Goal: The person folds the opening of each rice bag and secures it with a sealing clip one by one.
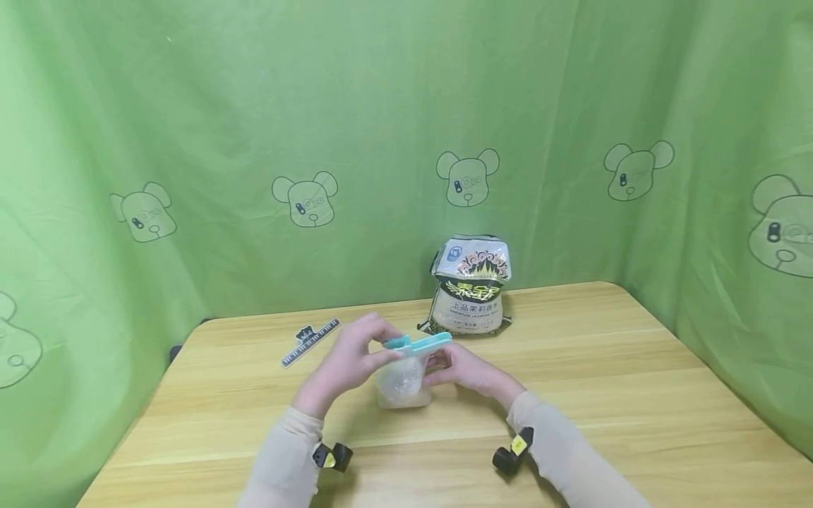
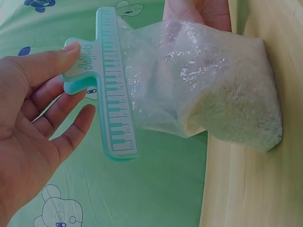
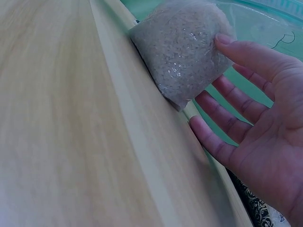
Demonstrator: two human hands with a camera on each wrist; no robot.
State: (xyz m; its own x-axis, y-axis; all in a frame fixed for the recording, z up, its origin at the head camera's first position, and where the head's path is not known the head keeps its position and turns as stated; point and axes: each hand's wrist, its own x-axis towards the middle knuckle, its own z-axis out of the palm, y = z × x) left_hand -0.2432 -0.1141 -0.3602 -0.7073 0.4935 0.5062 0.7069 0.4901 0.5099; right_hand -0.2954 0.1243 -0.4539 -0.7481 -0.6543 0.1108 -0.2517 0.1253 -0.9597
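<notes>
While pinching teal clip (image 2: 112, 85) atop rice bag (image 2: 236, 94) with left hand (image 1: 349, 358), and lightly gripping bag's side on table (image 1: 635, 395) with half-curled right hand (image 1: 468, 369), could lose clip if seated shallowly, spilling rice (image 3: 175, 52).

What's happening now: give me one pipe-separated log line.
left hand: pinches teal piano-keyboard clip at top of clear rice bag | right hand: thumb touches bag's side | on table: black-and-white piano-keyboard clip, jasmine rice package

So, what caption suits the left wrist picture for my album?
Left hand pinching a teal piano-patterned clip at the top of a clear rice bag.
</notes>
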